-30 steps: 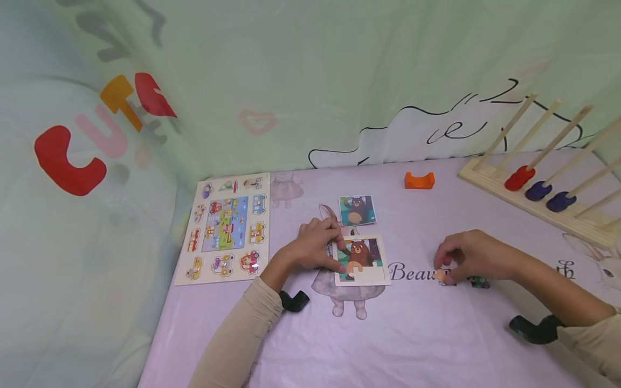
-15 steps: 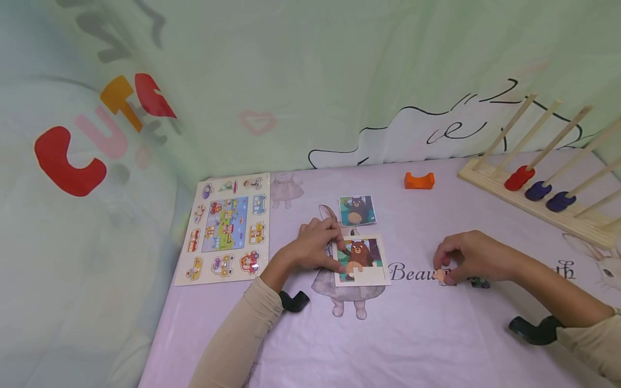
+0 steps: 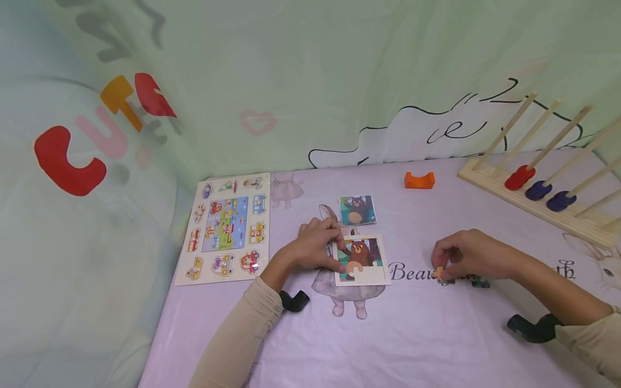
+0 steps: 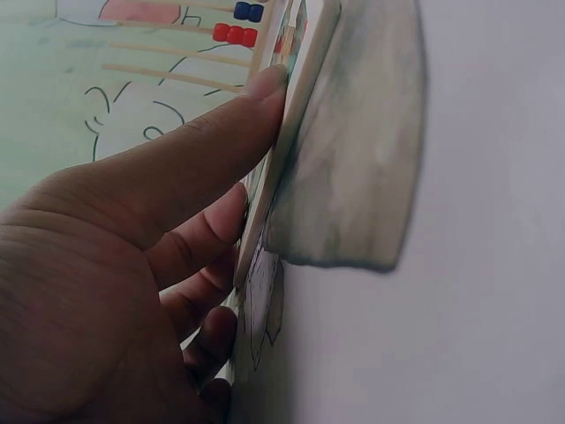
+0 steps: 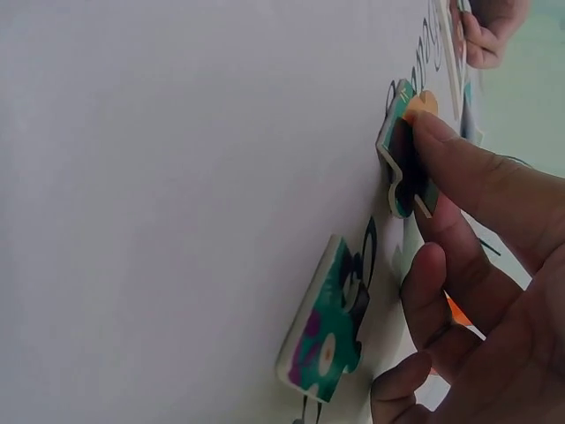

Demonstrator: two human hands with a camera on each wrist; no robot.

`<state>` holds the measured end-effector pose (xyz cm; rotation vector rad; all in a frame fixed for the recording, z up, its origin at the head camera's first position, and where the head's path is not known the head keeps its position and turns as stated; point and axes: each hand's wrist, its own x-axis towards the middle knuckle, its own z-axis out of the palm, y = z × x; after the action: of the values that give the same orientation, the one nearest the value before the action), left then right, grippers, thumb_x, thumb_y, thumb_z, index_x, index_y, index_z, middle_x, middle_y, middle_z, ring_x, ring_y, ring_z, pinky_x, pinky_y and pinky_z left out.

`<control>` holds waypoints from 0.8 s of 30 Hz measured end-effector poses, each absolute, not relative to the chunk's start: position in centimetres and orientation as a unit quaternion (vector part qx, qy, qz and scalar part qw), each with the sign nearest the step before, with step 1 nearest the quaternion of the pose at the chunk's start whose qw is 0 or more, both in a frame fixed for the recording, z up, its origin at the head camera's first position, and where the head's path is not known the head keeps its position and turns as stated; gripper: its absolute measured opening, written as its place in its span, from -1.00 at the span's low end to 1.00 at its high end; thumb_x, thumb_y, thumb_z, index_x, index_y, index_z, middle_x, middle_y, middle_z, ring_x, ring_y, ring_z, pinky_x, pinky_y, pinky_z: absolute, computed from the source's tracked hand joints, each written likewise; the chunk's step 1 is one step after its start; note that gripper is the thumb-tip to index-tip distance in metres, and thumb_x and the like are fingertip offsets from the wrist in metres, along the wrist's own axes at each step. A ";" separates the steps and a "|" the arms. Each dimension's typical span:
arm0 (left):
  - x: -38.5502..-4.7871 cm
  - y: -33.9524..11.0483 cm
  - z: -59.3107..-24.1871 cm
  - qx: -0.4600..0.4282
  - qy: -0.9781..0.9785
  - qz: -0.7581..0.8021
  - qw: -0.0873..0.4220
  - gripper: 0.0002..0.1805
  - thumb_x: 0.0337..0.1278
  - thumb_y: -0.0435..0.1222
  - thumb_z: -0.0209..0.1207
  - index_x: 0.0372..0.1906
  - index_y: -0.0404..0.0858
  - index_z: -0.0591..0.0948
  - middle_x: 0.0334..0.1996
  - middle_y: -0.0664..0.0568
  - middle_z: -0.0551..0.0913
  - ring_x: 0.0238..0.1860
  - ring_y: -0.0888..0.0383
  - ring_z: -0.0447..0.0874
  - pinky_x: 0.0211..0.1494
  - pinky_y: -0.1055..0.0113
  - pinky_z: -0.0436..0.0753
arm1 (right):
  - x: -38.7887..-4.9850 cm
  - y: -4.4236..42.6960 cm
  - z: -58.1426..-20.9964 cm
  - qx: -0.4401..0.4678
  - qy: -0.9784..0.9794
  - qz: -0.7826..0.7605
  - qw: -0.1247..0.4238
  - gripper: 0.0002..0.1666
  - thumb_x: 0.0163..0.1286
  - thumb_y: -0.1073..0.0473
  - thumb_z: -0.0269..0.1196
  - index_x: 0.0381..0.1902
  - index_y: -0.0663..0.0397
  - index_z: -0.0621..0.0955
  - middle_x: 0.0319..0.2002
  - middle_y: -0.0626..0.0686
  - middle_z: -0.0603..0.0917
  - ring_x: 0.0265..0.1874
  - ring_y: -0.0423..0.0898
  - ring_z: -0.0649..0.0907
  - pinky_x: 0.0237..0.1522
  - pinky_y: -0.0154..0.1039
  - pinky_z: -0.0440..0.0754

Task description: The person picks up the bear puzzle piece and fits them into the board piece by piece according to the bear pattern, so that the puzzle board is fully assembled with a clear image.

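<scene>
My left hand (image 3: pixel 315 245) rests at the left side of a square bear puzzle board (image 3: pixel 371 276), its thumb touching the frame. In the left wrist view the thumb (image 4: pixel 203 159) lies along the board's edge (image 4: pixel 274 177). The board shows a brown bear, with bare wood at its lower right. To the right, my right hand (image 3: pixel 473 256) pinches a puzzle piece (image 3: pixel 441 274) between thumb and fingers. That piece, green, dark and orange (image 5: pixel 402 163), is tilted close to the cloth. Beside it lies another puzzle piece (image 5: pixel 322 344), green with purple spots, partly under the hand in the head view.
Behind the board lies a bear picture card (image 3: pixel 357 210). A vehicle puzzle board (image 3: pixel 223 229) lies at the left. Farther back sits an orange block (image 3: pixel 419 181). A wooden peg rack (image 3: pixel 538 199) with red and blue beads stands at the right, before a fabric backdrop.
The pinched puzzle piece has turned and tilted slightly in my right hand, which has shifted a little. My left hand and the bear board stay put.
</scene>
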<state>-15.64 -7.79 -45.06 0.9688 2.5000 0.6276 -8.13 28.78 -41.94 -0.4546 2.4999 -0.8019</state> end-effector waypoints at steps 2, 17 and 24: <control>-15.6 -7.8 -45.1 0.345 0.891 0.224 0.193 -0.55 -0.15 0.16 0.54 -0.22 0.11 0.59 0.12 0.25 0.44 0.13 0.12 0.29 0.15 0.13 0.23 | -8.2 28.7 -41.8 -0.167 0.909 -0.298 0.240 -0.80 0.14 0.07 0.55 -0.36 -0.30 0.70 -0.45 -0.20 0.63 -0.34 -0.19 0.54 -0.32 -0.36 0.58; -15.6 -7.8 -45.1 0.341 0.891 0.230 0.193 -0.55 -0.16 0.14 0.55 -0.23 0.11 0.59 0.11 0.25 0.44 0.12 0.12 0.29 0.18 0.11 0.22 | -9.1 27.3 -41.2 -0.187 0.885 -0.338 0.259 -0.90 0.31 0.06 0.44 -0.26 -0.21 0.69 -0.39 -0.15 0.64 -0.33 -0.19 0.57 -0.29 -0.35 0.60; -15.6 -7.7 -45.2 0.342 0.891 0.226 0.193 -0.56 -0.14 0.14 0.54 -0.22 0.11 0.59 0.12 0.26 0.44 0.12 0.13 0.29 0.17 0.12 0.22 | -9.5 26.0 -41.6 -0.179 0.858 -0.396 0.275 -0.87 0.38 0.14 0.38 -0.15 -0.07 0.67 -0.35 -0.04 0.64 -0.40 -0.13 0.63 -0.35 -0.27 0.69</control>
<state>-15.63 -7.74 -45.17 0.9596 2.5009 0.6353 -9.45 25.97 -41.63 -0.4821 2.3062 -1.0634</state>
